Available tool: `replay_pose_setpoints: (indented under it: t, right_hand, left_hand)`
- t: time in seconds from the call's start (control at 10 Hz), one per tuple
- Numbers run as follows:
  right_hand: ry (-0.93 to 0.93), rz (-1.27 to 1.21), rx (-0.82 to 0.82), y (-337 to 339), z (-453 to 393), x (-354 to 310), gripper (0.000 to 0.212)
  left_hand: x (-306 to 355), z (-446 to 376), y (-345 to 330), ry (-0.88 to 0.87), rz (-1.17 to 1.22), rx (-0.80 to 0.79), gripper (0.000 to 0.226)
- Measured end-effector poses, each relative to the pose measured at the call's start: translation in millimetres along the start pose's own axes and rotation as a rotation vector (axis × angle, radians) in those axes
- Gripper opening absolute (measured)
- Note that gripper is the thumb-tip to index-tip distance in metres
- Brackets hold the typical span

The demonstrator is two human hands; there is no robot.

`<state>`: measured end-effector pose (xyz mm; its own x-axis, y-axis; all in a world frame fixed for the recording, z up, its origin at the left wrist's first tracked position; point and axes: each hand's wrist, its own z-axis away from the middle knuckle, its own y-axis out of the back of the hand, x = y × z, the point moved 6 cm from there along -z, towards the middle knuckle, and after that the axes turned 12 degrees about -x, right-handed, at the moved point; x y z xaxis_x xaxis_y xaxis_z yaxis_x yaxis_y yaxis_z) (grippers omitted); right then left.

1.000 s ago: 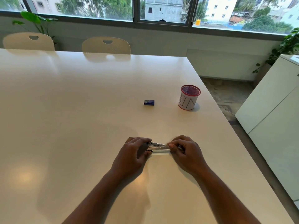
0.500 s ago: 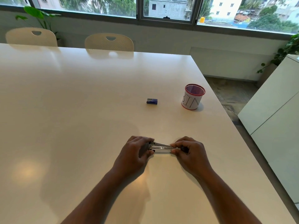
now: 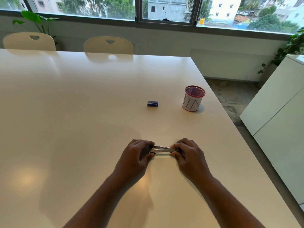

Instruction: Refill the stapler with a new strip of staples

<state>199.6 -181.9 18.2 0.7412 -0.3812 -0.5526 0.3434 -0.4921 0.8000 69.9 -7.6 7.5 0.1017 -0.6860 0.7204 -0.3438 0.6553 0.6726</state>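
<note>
A small metal stapler (image 3: 162, 149) lies sideways on the white table (image 3: 82, 112), near its front. My left hand (image 3: 138, 155) grips the stapler's left end, with fingers curled over it. My right hand (image 3: 189, 153) pinches its right end. The silver staple channel shows between the two hands. Whether a strip of staples lies in it is too small to tell. A small blue staple box (image 3: 152, 104) sits on the table further back, apart from both hands.
A mesh cup with a red rim and a paper label reading BIN (image 3: 193, 100) stands to the right of the box. Two cream chairs (image 3: 108, 45) are at the far edge. A white cabinet (image 3: 279, 120) stands to the right of the table.
Both hands keep their hold on the stapler's ends. Only the camera view has shifted slightly.
</note>
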Motion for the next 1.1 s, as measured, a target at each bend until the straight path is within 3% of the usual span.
replay_pose_setpoints:
  t: [0.6, 0.7, 0.8, 0.9, 1.1]
  right_hand:
    - [-0.057, -0.059, -0.09, 3.7, -3.3, 0.4, 0.049]
    - [-0.061, -0.079, -0.154, 3.2, -7.5, 0.0, 0.046]
    - [-0.062, -0.101, -0.208, -0.2, -17.0, 1.8, 0.029]
    - [-0.082, -0.064, -0.23, -1.8, -31.7, 1.1, 0.028]
    - [-0.073, 0.131, -0.218, -4.2, -67.3, -13.8, 0.057]
  left_hand:
    - [5.2, 0.0, 3.7, -0.029, -0.021, -0.056, 0.049]
    - [2.4, -5.9, 2.6, -0.053, -0.043, -0.131, 0.053]
    - [1.4, -11.5, 2.5, -0.045, -0.041, -0.133, 0.043]
    - [5.0, -21.8, 4.8, -0.025, -0.088, -0.131, 0.036]
    - [11.8, -55.2, 15.8, -0.015, -0.3, -0.091, 0.051]
